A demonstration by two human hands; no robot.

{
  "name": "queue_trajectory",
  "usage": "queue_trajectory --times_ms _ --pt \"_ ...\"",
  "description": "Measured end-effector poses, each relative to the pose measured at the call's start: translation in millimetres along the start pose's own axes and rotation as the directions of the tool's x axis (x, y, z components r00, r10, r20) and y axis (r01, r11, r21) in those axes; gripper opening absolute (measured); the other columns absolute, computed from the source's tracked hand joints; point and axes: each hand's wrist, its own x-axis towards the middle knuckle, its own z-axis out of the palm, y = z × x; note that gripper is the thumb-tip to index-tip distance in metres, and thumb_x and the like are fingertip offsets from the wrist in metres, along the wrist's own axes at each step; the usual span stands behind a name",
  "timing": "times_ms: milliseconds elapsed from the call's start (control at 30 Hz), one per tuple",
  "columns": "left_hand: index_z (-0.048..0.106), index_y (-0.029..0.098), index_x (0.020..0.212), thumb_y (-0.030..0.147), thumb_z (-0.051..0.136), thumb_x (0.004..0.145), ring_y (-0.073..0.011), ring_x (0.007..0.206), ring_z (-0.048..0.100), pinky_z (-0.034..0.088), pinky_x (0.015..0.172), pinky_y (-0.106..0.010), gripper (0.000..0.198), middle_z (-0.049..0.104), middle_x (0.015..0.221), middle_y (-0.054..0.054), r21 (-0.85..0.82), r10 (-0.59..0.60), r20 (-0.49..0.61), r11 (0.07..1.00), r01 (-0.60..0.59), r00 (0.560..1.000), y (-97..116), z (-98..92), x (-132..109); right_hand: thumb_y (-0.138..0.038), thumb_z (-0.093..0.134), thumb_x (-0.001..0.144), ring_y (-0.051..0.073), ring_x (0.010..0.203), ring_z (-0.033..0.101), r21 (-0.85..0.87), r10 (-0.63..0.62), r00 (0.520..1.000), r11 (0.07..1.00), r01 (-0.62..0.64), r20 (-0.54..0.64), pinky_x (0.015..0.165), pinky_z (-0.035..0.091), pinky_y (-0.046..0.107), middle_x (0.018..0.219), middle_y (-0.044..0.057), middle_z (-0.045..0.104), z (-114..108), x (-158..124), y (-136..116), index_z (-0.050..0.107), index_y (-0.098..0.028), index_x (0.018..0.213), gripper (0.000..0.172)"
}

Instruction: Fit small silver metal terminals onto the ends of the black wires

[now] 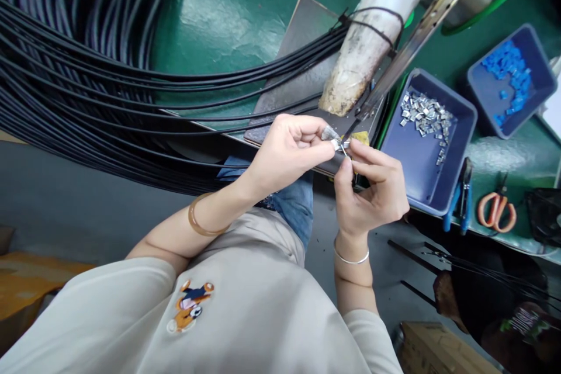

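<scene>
My left hand (294, 145) is pinched closed, with grey wrapping on a fingertip. At its fingertips is a small silvery metal piece (345, 145), partly hidden by the fingers. My right hand (372, 187) comes in from the right, thumb and fingers closed on a thin whitish strand (343, 151) beside that piece. The two hands almost meet at the table's front edge, just below the tip of a metal arm (394, 70). Behind them stands a worn, white-wrapped tube (372, 41) with dark ties around it.
Many black cables (109, 82) sweep across the left, some running over a grey metal plate (289, 76). On the right are a bin (427, 184) of small metal pieces and a bin (480, 90) of blue parts. Blue-handled pliers (464, 198) and orange-handled scissors (495, 210) lie nearby.
</scene>
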Motion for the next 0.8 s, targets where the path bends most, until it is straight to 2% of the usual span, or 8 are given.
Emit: queue_trajectory --times_ms 133,367,600,800 --pt "0.057 0.014 0.06 0.012 0.061 0.074 -0.0033 0.049 0.036 0.03 0.047 -0.018 0.016 0.045 0.053 0.005 0.001 -0.012 0.0 1.0 0.012 1.0 3.1 0.2 -0.9 -0.013 0.066 0.082 0.019 0.087 0.075 -0.063 -0.011 1.0 0.998 0.011 0.007 0.075 0.064 0.037 0.102 0.003 0.076 -1.9 0.6 -2.7 0.06 -0.022 0.087 0.012" --pt "0.056 0.013 0.06 0.012 0.061 0.075 -0.0025 0.049 0.035 0.027 0.045 -0.017 0.015 0.044 0.053 0.005 0.008 -0.013 0.026 1.0 0.013 1.0 0.9 -1.3 -1.7 -0.009 0.07 0.078 0.014 0.086 0.074 -0.062 -0.064 0.998 0.996 0.062 -0.028 0.077 0.061 0.028 0.1 0.003 0.077 0.2 -1.5 -3.4 0.06 -0.02 0.084 0.016" --pt "0.054 0.013 0.06 0.013 0.061 0.074 -0.0025 0.049 0.037 0.029 0.046 -0.015 0.016 0.045 0.052 0.004 0.022 -0.035 0.039 0.999 0.034 0.999 1.3 -2.5 -1.1 -0.006 0.069 0.078 0.014 0.085 0.074 0.011 0.001 0.999 1.0 0.0 -0.032 0.076 0.061 0.028 0.097 0.003 0.077 1.5 -1.3 -2.4 0.061 -0.019 0.085 0.017" --pt "0.054 0.012 0.06 0.012 0.06 0.075 -0.0025 0.05 0.038 0.03 0.046 -0.015 0.016 0.046 0.053 0.004 0.018 -0.013 0.043 1.0 0.012 0.999 2.6 -0.9 -1.2 -0.007 0.071 0.078 0.015 0.087 0.074 -0.008 0.001 1.0 1.0 -0.001 -0.009 0.078 0.061 0.029 0.099 0.002 0.077 -1.4 0.1 -1.7 0.064 -0.02 0.087 0.017"
